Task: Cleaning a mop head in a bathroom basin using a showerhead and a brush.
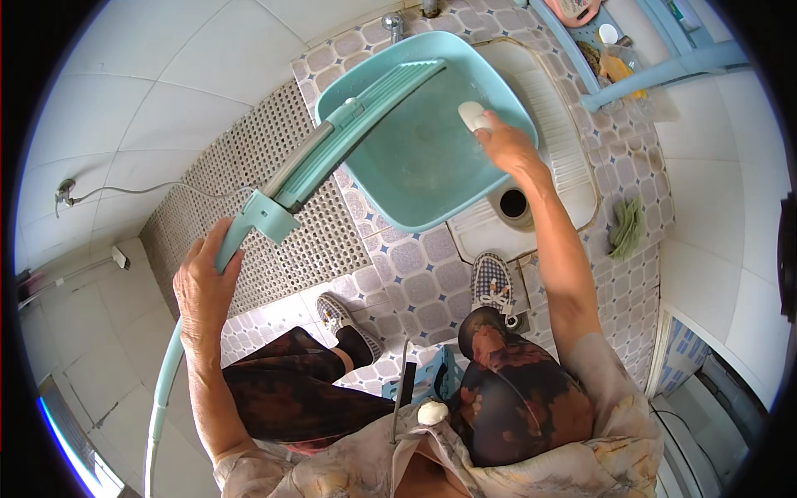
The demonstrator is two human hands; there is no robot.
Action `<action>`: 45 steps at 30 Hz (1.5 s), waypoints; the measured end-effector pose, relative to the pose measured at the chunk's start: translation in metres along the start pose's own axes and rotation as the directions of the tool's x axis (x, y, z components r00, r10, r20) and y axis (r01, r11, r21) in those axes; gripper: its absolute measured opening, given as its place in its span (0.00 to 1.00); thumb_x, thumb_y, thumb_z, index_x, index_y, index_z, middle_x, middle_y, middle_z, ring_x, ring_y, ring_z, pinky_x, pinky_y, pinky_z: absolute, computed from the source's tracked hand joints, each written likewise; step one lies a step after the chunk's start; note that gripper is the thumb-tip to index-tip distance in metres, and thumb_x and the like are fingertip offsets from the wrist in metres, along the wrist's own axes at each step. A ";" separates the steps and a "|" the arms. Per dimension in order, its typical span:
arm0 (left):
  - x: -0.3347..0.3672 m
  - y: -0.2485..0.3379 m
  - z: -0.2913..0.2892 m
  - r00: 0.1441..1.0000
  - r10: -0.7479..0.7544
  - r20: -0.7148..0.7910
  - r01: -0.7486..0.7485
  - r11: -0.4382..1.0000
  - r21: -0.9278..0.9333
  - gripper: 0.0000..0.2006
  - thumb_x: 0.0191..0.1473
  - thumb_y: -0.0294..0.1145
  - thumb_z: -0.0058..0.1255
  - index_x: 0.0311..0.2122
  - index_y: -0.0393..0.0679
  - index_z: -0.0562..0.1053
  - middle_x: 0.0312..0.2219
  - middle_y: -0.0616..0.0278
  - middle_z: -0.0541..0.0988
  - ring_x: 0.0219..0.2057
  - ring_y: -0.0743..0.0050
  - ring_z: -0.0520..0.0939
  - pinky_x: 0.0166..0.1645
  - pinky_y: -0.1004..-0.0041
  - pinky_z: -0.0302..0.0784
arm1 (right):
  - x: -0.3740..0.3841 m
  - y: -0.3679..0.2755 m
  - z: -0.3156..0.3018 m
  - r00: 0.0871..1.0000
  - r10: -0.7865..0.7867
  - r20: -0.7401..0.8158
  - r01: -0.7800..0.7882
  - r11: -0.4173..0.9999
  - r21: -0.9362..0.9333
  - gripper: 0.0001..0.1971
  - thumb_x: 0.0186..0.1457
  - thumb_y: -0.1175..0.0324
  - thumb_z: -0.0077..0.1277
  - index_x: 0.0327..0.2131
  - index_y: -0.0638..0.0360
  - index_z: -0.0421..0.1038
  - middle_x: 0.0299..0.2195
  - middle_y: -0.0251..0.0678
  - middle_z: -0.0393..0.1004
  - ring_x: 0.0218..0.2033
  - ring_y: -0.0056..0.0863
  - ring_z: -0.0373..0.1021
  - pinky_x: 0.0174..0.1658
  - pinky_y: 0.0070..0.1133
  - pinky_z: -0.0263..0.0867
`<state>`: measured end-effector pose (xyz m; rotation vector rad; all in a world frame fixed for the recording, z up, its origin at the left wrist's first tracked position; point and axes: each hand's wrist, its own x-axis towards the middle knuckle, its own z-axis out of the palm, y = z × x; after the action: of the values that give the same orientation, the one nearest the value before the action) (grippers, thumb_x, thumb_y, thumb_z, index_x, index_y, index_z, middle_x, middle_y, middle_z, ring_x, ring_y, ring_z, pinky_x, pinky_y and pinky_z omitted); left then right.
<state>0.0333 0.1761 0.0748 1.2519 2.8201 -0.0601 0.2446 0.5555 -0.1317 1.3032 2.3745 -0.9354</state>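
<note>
My left hand (203, 286) grips the pale teal handle of a flat mop (349, 133), whose long head rests slanted across a teal square basin (398, 195). My right hand (506, 145) reaches into the basin's far right side and holds a small white oval piece, like a bar of soap (473, 114), against the inner wall. The basin stands tilted on the patterned floor, partly over a white squat toilet (544, 178). My knees and checked slippers (494, 282) show below.
A grey perforated mat (249, 183) lies left of the basin. A tap (393, 25) sits at the top. A green cloth (627, 226) lies at the right wall. A pale blue rack (639, 58) with small items stands top right. White tiled walls surround.
</note>
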 end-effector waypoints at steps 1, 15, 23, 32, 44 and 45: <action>0.000 0.000 -0.001 1.000 -0.004 0.017 0.004 0.999 0.032 0.24 0.50 0.32 0.63 0.54 0.56 0.74 0.31 0.57 0.80 0.31 0.54 0.83 0.37 0.59 0.78 | -0.002 -0.001 -0.003 1.000 0.000 0.002 0.000 1.000 -0.003 0.29 0.65 0.52 0.41 0.66 0.47 0.56 0.49 0.50 0.75 0.51 0.50 0.72 0.54 0.41 0.67; -0.006 -0.016 -0.020 1.000 0.002 -0.012 0.001 0.970 0.244 0.25 0.42 0.22 0.63 0.49 0.55 0.77 0.28 0.60 0.75 0.33 0.56 0.81 0.39 0.60 0.77 | 0.033 0.000 0.001 0.983 -0.089 -0.162 0.092 0.996 0.013 0.27 0.64 0.54 0.44 0.64 0.50 0.57 0.49 0.51 0.75 0.51 0.51 0.71 0.53 0.42 0.67; -0.003 -0.016 -0.020 0.997 -0.061 0.051 0.053 0.987 0.150 0.23 0.44 0.23 0.61 0.48 0.52 0.77 0.34 0.57 0.81 0.36 0.52 0.83 0.42 0.60 0.78 | 0.037 0.005 0.031 0.991 -0.062 -0.114 0.069 0.996 0.061 0.26 0.65 0.55 0.42 0.64 0.51 0.58 0.48 0.54 0.75 0.49 0.53 0.72 0.54 0.41 0.65; 0.005 -0.001 -0.006 0.993 -0.070 0.098 0.057 0.990 0.128 0.22 0.46 0.26 0.61 0.49 0.52 0.77 0.36 0.55 0.82 0.38 0.50 0.83 0.43 0.59 0.78 | -0.068 -0.086 0.040 0.828 -0.535 -0.169 0.561 0.800 0.211 0.21 0.65 0.57 0.45 0.58 0.49 0.60 0.27 0.48 0.77 0.28 0.49 0.76 0.33 0.43 0.72; 0.004 -0.008 0.007 0.991 0.123 -0.043 -0.111 0.970 0.218 0.25 0.40 0.22 0.63 0.48 0.54 0.77 0.25 0.59 0.76 0.30 0.55 0.81 0.36 0.60 0.77 | 0.017 -0.026 0.030 0.956 -0.250 -0.154 0.249 0.968 -0.024 0.21 0.66 0.52 0.39 0.60 0.44 0.63 0.36 0.47 0.80 0.40 0.50 0.76 0.43 0.43 0.70; 0.004 -0.009 0.006 0.992 0.120 -0.041 -0.108 0.969 0.221 0.25 0.40 0.22 0.63 0.48 0.54 0.77 0.25 0.59 0.76 0.30 0.55 0.81 0.36 0.60 0.77 | 0.008 -0.038 0.018 0.943 -0.270 -0.196 0.283 0.959 0.037 0.21 0.67 0.52 0.40 0.59 0.44 0.64 0.35 0.46 0.80 0.38 0.50 0.76 0.42 0.42 0.71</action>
<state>0.0238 0.1729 0.0683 1.4787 2.8425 -0.3453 0.2074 0.5339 -0.1340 1.1445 2.7508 -1.0119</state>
